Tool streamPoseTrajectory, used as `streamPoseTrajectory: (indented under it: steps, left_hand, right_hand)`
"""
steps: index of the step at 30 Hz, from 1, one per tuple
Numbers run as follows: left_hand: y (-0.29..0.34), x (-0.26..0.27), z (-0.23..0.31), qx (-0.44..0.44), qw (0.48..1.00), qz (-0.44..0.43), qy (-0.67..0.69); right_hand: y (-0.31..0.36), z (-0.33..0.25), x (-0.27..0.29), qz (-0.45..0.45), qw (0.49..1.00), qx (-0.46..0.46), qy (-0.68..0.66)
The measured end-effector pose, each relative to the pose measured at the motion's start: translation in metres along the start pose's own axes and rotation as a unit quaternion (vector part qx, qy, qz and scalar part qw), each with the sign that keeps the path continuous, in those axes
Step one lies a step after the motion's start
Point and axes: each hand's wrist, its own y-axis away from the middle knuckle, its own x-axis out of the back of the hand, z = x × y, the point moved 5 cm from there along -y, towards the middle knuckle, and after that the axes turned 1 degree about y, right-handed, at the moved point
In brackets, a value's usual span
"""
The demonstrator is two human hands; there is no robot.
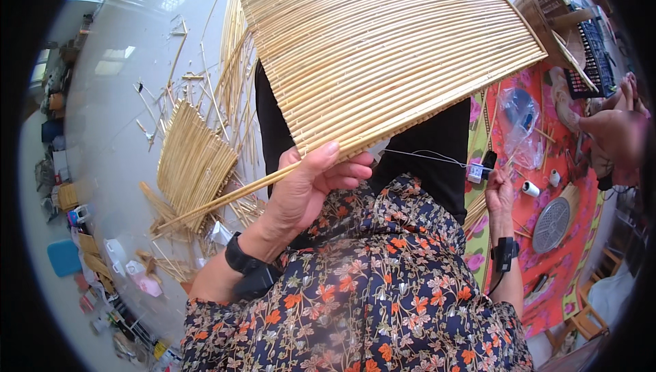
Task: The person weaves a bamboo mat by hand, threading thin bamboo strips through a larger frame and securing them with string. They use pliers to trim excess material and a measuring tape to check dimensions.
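Observation:
A large mat of straw-coloured reeds (389,44), stitched together in rows, lies across my lap and slants up to the right. My left hand (311,184) is closed around its near edge, thumb on top. Under the thumb, loose reed ends (225,200) stick out past the mat toward the lower left. A thin pale thread (427,156) runs from the mat's near edge out to the right. Held away at the right, my right hand (501,191) is closed in a pinch at the thread's far end; whether it also holds a needle cannot be made out.
A smaller reed mat (195,160) and scattered stalks lie on the floor at left. At right, a red flowered cloth (506,242) carries a grey round disc (551,225), white spools (530,188) and a plastic bag (521,115). Another person's hand (601,126) is beyond, near a woven basket (536,6).

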Motion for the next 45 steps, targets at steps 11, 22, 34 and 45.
streamPoseTrajectory:
  steps: [11,22,34,45]
  left_hand:
    - [-0.001,0.002,-0.002,-0.009,1.0,-0.005,0.01]
    - [0.004,0.018,0.0,-0.002,1.0,0.009,-0.019]
    - [0.037,0.109,-0.013,-0.137,0.972,0.193,-0.011]
    - [0.056,0.097,-0.026,-0.185,0.952,0.207,0.132]
  right_hand:
    - [0.125,0.134,-0.227,-0.292,0.819,-0.087,0.485]
    - [0.163,0.213,-0.355,-0.576,0.411,0.279,0.649]
    - [0.174,0.289,-0.322,-0.557,0.47,-0.077,0.681]
    - [0.182,0.29,-0.311,-0.588,0.465,-0.144,0.646]
